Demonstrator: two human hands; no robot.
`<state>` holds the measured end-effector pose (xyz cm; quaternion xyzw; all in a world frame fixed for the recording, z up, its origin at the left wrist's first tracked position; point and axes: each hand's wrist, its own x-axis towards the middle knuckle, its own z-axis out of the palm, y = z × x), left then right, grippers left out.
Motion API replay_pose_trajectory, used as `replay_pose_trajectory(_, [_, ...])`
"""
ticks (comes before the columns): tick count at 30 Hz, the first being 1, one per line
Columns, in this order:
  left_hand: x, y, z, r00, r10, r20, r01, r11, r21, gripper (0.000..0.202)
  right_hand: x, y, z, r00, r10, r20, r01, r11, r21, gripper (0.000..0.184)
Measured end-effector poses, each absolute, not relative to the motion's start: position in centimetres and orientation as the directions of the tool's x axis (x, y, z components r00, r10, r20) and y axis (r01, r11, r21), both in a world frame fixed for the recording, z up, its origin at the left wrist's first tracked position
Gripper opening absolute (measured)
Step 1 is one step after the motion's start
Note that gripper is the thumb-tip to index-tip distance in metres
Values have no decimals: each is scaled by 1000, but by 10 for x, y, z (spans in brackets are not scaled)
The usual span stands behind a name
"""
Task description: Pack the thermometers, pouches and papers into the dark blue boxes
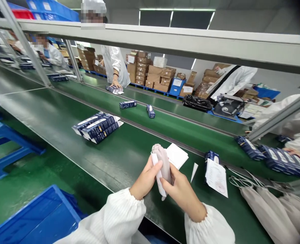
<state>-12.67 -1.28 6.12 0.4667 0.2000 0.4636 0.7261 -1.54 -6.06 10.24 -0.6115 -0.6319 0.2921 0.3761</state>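
Observation:
A light grey cloth pouch [165, 166], bunched at its top end, is upright between my two hands just above the green table. A folded white paper [158, 178] lies along its left side. My left hand [145, 180] is closed around that side, its thumb pressing the paper against the pouch. On the other side my right hand [181, 189] grips the pouch, thumb towards the paper. What the pouch contains is hidden. Behind it lie white sheets [177, 156]. More grey drawstring pouches [272, 206] lie at the right, their white cords trailing.
Several dark blue boxes [100, 126] lie left of my hands. Another blue box [212, 157] and printed sheets [217, 178] are to the right. A conveyor belt [170, 125] carries boxes. Co-workers handle boxes across it. A blue bin [38, 217] and stool [7, 135] stand left.

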Motion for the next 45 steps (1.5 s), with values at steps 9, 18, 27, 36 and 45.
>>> replay_pose_trajectory(9, [-260, 140, 121, 260, 828, 497, 816, -464, 346, 37, -2, -39, 104, 196, 981, 7, 447, -83, -891, 38])
replay_pose_trajectory(18, [-332, 197, 97, 150, 867, 476, 947, -265, 184, 39, 13, -44, 98, 279, 960, -5, 353, -107, -930, 49])
replay_pose_trajectory(27, [-180, 50, 94, 269, 778, 568, 415, -626, 660, 51, 42, -61, 129, 338, 936, 95, 336, -26, -942, 52])
replay_pose_trajectory(36, [-92, -14, 89, 621, 745, 244, -240, -116, 964, 37, 97, -98, 156, 287, 949, 129, 506, -36, -862, 48])
replay_pose_trajectory(45, [-59, -41, 74, 530, 770, 355, -6, -415, 910, 53, 106, -96, 179, 360, 860, 361, 498, 150, -854, 42])
